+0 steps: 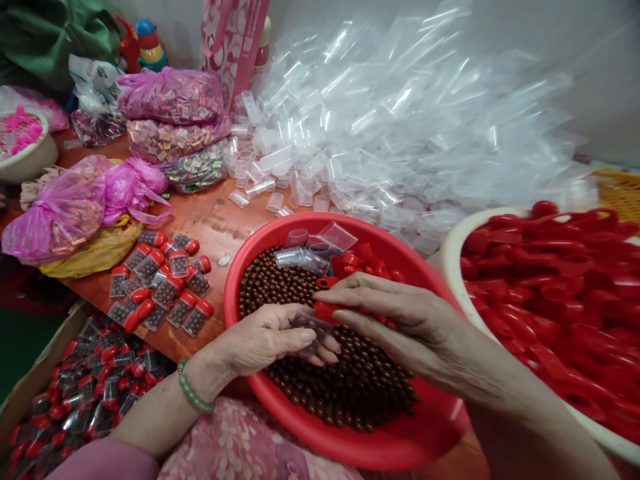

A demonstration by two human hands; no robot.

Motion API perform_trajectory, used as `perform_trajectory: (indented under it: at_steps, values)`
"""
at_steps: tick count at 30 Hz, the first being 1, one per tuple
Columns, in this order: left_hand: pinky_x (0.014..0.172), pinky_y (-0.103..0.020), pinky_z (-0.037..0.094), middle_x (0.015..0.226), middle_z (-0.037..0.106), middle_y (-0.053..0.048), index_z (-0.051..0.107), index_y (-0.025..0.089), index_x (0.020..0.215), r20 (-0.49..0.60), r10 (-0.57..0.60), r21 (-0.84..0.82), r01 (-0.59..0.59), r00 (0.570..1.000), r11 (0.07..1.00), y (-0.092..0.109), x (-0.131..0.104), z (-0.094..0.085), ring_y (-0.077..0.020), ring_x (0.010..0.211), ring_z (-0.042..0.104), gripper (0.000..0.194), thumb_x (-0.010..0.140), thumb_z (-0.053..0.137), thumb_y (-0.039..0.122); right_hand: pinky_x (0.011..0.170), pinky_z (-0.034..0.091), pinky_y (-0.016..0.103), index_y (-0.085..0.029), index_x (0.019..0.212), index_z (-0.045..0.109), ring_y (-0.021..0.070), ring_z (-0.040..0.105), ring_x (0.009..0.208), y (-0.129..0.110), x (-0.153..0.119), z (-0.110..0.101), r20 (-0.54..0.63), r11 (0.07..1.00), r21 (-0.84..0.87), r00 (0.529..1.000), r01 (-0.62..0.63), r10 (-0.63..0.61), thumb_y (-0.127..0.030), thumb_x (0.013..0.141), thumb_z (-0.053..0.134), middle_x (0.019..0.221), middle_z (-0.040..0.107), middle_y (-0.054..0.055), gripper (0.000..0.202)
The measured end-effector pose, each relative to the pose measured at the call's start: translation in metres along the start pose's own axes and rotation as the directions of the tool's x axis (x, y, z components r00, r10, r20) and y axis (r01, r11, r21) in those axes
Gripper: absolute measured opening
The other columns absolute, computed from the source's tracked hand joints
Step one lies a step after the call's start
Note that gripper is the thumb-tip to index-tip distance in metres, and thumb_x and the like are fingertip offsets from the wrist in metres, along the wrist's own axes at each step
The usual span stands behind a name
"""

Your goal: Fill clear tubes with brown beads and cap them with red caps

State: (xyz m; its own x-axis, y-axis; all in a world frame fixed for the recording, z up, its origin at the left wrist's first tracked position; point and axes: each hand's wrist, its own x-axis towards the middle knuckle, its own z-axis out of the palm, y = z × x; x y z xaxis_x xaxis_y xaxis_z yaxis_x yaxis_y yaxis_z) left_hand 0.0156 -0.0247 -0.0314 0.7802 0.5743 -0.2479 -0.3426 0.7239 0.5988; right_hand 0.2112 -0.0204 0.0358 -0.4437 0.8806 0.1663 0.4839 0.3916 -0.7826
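Over a red basin (360, 457), my left hand (265, 340) grips a small clear plastic container (311, 325) with dark balls inside. My right hand (415, 320) has its fingers closed around a red plastic cap (326, 311) at the container's end; whether the cap is fully seated I cannot tell. Glossy brown balls (350, 397) fill much of the basin. Several empty clear containers (303, 260) and loose red caps (373, 260) lie along its far side.
Capped filled containers (170, 287) lie left of the basin, above a box of more filled ones (95, 380). A heap of clear containers (375, 133) covers the back. A white tub (460, 267) of red caps stands right. Pink bags (173, 100) sit back left.
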Motion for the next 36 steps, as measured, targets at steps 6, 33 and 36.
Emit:
perform_trajectory:
  at_steps: [6, 33, 36]
  values:
    - [0.076, -0.025, 0.049, 0.090, 0.068, -0.006, 0.067, 0.014, 0.104, -0.007, 0.024, -0.020, -0.024, 1.000, 1.000, 0.003, -0.001, 0.002, -0.0129, 0.081, 0.067, 0.042, 0.073, 0.080, 0.038, 0.068, 0.060, 0.026, -0.035, 0.104, 0.075, 0.0194, 0.072, 0.084, 0.004, -0.014, -0.015, -0.047, 0.999, -0.048, 0.999, -0.007, 0.005, -0.031, 0.089, 0.061, 0.093, 0.075, 0.001, 0.020]
    - [0.075, -0.025, 0.047, 0.078, 0.066, -0.005, 0.068, 0.013, 0.085, -0.060, -0.002, 0.270, 0.018, 0.998, 0.963, 0.010, 0.000, 0.010, -0.0120, 0.074, 0.061, 0.036, 0.074, 0.076, 0.046, 0.064, 0.057, 0.024, -0.032, 0.117, 0.069, 0.0155, 0.069, 0.076, 0.000, -0.006, -0.005, 0.158, 0.986, -0.163, 0.987, 0.033, -0.007, -0.024, 0.093, 0.052, 0.091, 0.070, 0.004, 0.031]
    - [0.075, -0.025, 0.047, 0.080, 0.066, -0.005, 0.067, 0.014, 0.085, -0.047, -0.031, 0.276, 0.042, 0.998, 0.960, 0.009, 0.000, 0.010, -0.0127, 0.075, 0.061, 0.032, 0.076, 0.074, 0.043, 0.061, 0.059, 0.025, -0.034, 0.109, 0.074, 0.0162, 0.070, 0.070, 0.000, -0.009, -0.009, 0.120, 0.980, -0.197, 0.993, 0.030, -0.007, -0.035, 0.092, 0.052, 0.088, 0.072, 0.004, 0.027]
